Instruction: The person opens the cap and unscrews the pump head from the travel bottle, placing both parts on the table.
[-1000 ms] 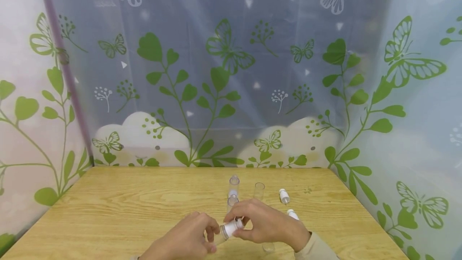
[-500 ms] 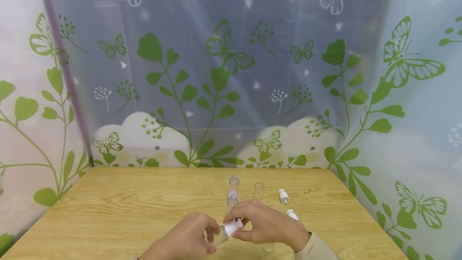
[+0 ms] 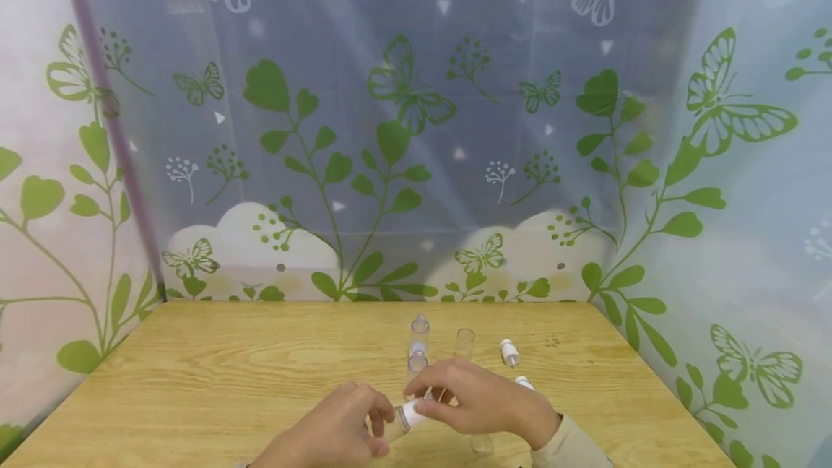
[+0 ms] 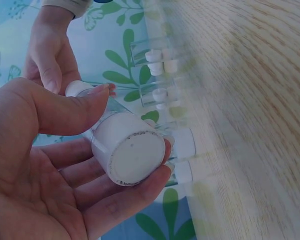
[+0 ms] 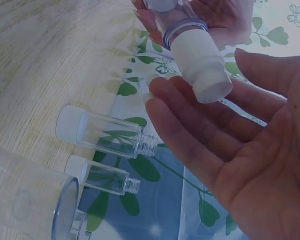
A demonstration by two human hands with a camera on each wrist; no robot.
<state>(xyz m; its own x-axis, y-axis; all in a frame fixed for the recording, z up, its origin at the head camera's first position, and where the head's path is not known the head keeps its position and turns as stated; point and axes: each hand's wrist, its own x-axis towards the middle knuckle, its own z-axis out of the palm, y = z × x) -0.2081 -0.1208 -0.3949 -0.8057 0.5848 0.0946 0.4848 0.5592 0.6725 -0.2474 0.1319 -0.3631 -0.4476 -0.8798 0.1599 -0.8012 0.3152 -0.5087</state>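
Observation:
My left hand (image 3: 344, 425) grips a clear bottle with a white base (image 4: 132, 152), thumb on one side and fingers round the other. The bottle is tilted, its base facing the left wrist camera. A white pump top (image 5: 197, 55) with a narrower end sits at the bottle's neck, beyond a clear ring. My right hand (image 3: 474, 396) is around the pump top with its fingers loosely extended. In the right wrist view its fingers (image 5: 185, 115) lie alongside the narrow end, while its thumb (image 5: 255, 67) stands apart from it.
Two clear bottles (image 3: 419, 331) with threaded necks stand on the wooden table (image 3: 227, 367). Right of them is a clear cylinder (image 3: 465, 342). White pump tops (image 3: 510, 352) are farther right, one partly behind my right hand. Another clear piece (image 3: 482, 444) is near the front. Patterned curtains surround the table.
My right hand has loosened from the pump top's narrow end, and its thumb has moved left over the white part. The left hand and bottle have stayed in place.

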